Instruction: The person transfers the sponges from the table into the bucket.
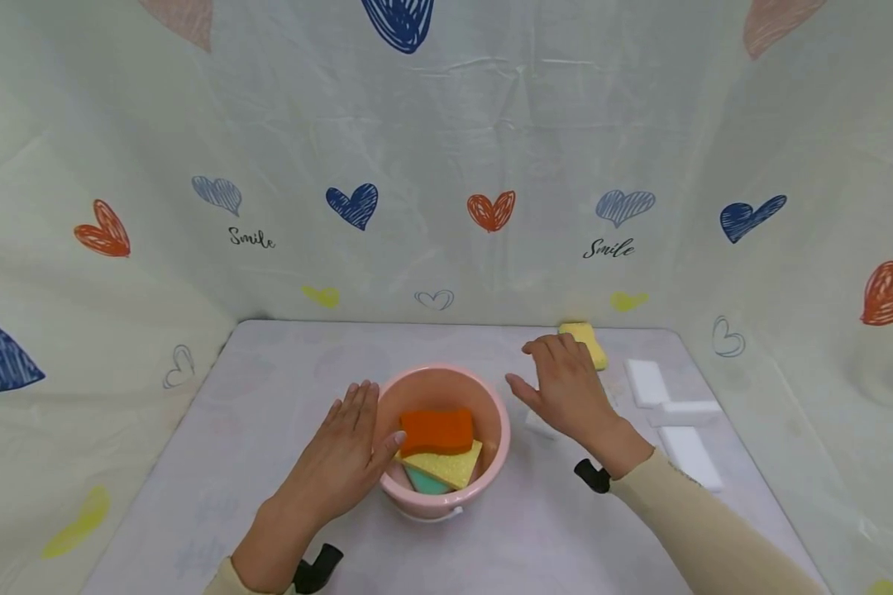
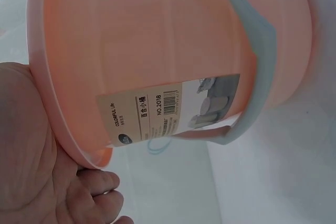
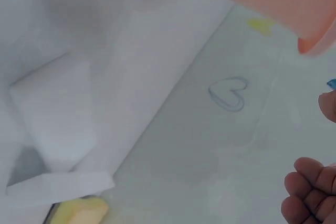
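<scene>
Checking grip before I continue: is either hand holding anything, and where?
Nothing is gripped. The left hand rests flat against the pink plastic bucket rim; the right hand hovers open.

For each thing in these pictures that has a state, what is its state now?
Pink bucket: upright, holds sponges, handle down.
Orange sponge: in the bucket, on top.
Yellow sponge: on the table, at the back.
White sponges: on the table.
Left hand: open, against the bucket.
Right hand: open, holds nothing.
</scene>
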Demonstrator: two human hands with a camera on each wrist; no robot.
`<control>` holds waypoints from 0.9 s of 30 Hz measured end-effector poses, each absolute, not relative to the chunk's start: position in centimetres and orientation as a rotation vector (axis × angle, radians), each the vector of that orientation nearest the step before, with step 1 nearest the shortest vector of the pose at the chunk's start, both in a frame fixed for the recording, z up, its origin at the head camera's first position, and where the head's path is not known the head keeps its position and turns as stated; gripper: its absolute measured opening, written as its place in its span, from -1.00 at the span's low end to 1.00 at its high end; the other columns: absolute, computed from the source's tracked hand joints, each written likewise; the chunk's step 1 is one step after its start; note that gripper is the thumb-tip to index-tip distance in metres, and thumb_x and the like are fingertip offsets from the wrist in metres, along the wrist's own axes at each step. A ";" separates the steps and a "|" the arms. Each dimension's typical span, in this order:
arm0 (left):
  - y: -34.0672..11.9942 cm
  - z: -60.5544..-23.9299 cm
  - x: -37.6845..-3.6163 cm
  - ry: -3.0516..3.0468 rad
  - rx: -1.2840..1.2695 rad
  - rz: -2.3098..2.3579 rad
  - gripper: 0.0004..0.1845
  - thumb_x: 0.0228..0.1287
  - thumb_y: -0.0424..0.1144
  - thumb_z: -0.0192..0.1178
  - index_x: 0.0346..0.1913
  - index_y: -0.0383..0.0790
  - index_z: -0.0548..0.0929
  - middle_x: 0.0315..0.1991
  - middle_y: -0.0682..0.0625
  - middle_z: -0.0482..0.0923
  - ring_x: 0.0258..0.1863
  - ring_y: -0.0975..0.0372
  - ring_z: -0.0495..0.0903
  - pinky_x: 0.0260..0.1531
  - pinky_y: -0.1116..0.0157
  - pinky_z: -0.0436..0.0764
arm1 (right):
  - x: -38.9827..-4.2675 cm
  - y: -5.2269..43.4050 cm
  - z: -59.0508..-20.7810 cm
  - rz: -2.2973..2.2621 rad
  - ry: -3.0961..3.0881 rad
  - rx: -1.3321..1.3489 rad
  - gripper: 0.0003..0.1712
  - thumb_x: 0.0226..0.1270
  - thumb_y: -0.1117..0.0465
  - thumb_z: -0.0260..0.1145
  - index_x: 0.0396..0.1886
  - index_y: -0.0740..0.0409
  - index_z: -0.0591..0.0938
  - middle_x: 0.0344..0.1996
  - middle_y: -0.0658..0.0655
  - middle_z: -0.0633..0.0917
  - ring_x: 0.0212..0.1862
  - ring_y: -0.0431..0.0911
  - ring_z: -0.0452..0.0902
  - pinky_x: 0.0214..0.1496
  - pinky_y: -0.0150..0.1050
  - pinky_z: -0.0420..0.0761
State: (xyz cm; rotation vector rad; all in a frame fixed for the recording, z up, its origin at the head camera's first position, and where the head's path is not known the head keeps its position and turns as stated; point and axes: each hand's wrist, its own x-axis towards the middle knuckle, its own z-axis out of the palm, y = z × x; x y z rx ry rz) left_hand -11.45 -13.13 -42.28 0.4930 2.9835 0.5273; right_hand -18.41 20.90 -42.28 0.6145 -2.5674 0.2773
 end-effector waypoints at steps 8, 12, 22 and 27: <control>-13.1 -42.2 -11.4 2.982 0.492 0.527 -0.03 0.63 0.26 -0.05 0.68 -0.43 -0.07 0.69 -0.33 -0.02 0.70 -0.16 -0.05 0.64 -0.16 -0.04 | -18.8 25.3 -43.7 0.246 -2.572 0.392 -0.46 0.29 0.01 0.54 -0.01 0.39 0.65 -0.12 0.35 0.71 -0.04 0.32 0.54 -0.09 0.15 0.51; -13.0 -42.3 -11.5 2.978 0.487 0.529 -0.02 0.63 0.28 -0.07 0.68 -0.43 -0.08 0.70 -0.33 -0.03 0.70 -0.16 -0.06 0.64 -0.15 -0.05 | -18.7 26.7 -44.5 0.226 -2.571 0.321 -0.46 0.29 0.05 0.52 -0.02 0.45 0.65 -0.15 0.42 0.71 -0.08 0.35 0.51 -0.12 0.17 0.49; -13.1 -42.3 -11.4 2.970 0.468 0.525 -0.02 0.63 0.29 -0.08 0.69 -0.41 -0.10 0.70 -0.31 -0.05 0.71 -0.17 -0.07 0.64 -0.17 -0.05 | -18.3 29.5 -48.0 0.203 -2.683 0.148 -0.43 0.30 0.03 0.50 -0.01 0.49 0.65 -0.13 0.48 0.68 -0.04 0.39 0.52 -0.10 0.24 0.51; -13.1 -42.3 -11.4 2.965 0.464 0.522 -0.01 0.63 0.29 -0.09 0.70 -0.39 -0.14 0.71 -0.30 -0.08 0.71 -0.16 -0.09 0.64 -0.16 -0.06 | -18.2 29.9 -49.7 0.196 -2.723 0.124 -0.39 0.26 0.00 0.55 -0.01 0.47 0.64 -0.14 0.46 0.67 -0.03 0.38 0.51 -0.10 0.21 0.49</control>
